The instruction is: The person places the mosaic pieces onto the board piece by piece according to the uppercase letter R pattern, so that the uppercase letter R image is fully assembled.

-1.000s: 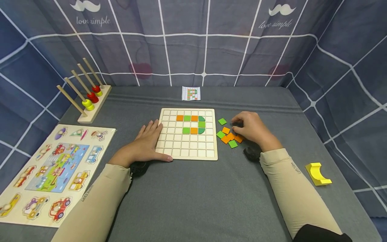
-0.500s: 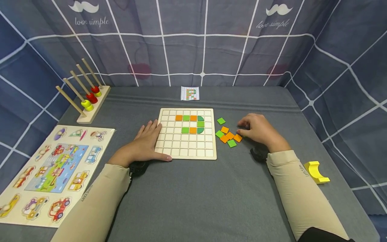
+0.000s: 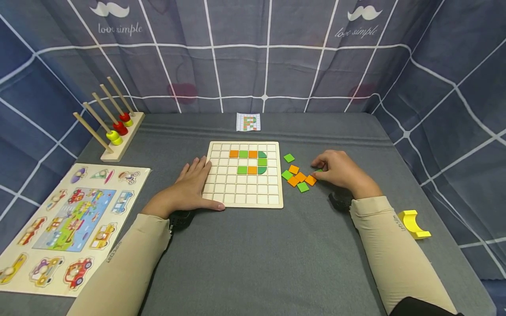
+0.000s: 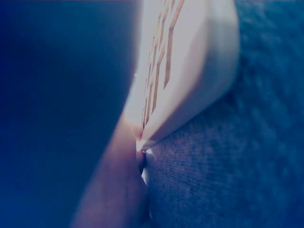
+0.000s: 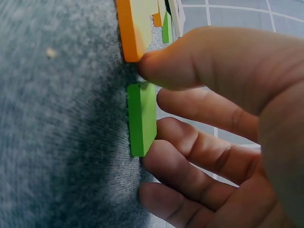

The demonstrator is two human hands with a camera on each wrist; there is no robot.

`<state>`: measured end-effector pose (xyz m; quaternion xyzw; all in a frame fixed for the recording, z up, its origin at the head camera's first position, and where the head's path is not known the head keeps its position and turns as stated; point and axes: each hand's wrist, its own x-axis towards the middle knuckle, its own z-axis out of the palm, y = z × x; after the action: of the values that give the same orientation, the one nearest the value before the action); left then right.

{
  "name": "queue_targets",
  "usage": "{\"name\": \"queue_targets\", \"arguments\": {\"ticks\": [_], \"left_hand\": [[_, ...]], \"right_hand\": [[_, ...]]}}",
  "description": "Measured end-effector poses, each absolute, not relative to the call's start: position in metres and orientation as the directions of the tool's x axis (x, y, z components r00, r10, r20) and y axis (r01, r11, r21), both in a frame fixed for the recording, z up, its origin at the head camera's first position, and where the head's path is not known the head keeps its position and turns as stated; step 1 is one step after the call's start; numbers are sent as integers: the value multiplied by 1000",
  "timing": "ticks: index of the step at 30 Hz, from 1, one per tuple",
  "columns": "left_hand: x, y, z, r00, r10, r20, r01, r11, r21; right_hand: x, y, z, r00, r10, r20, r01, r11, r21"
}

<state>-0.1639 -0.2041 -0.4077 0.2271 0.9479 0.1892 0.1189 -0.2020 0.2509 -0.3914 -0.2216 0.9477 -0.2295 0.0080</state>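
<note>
Green tile (image 5: 142, 118) looks to be lying on the grey cloth (image 3: 257, 263), tucked by the right hand (image 3: 343, 173) and just beside an orange tile (image 5: 130, 33). Hard, painted and smooth by the look of it, so I'd guess super light, totally stiff, tough to break, maybe a bit slick on top. Being that thin, the face gives you nothing to grab; I'd pinch two opposite edges, thumb one side, index the other. Right thumb and fingers are bent around it, but honestly can't tell if they've got a grip. Watch the thumb, it's right at the orange tile's corner and could nudge that too. Left hand (image 3: 189, 188) has its fingers spread along the left edge of the board (image 3: 247, 188), which should keep it from sliding
</note>
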Motion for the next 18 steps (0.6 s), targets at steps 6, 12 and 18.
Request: {"name": "queue_targets", "arguments": {"ticks": [6,12,18], "left_hand": [[-163,-205,-408,-868,474,-146,378,823,425],[-163,-205,-409,-870,472,-141,379,824,421],[-163,-204,-409,-869,474,-142,380,823,423]], "right_hand": [[-201,250,-390,-913,-404,61,-387,809,-443],[-201,247,-390,-932,-357,63,-345,818,-460],[-201,246,-390,-937,-341,76,-335,814,-475]]}}
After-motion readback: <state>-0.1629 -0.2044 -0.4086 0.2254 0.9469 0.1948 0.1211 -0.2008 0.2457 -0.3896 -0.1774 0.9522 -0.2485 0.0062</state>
